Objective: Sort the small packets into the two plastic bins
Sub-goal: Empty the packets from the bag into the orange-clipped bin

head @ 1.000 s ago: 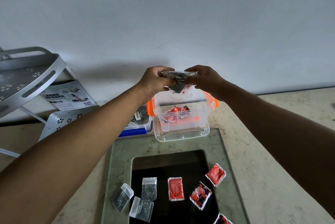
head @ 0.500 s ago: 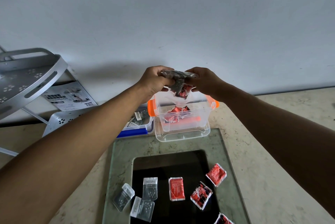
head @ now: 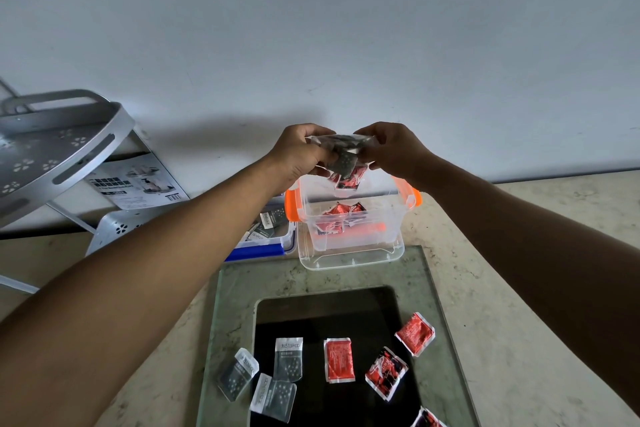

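Observation:
My left hand (head: 300, 153) and my right hand (head: 394, 149) meet above the clear bin with orange latches (head: 398, 219), both gripping a bunch of grey packets (head: 343, 146). A red packet (head: 350, 178) hangs just under the bunch, above that bin's opening. Red packets (head: 341, 215) lie inside this bin. To its left stands a clear bin with blue latches (head: 258, 251) holding grey packets (head: 272, 220), partly hidden by my left forearm. On the glass plate (head: 311, 271) lie three grey packets (head: 288, 354) and several red packets (head: 340, 360).
A silver metal rack (head: 52, 153) and a printed leaflet (head: 138, 184) stand at the left against the white wall. The marble counter (head: 519, 340) extends to the right of the glass plate. The dark square (head: 329, 316) sits under the plate's middle.
A red packet has slid out below the grey bunch in my hands and now hangs lower over the orange-latched bin. My hands have stayed in place.

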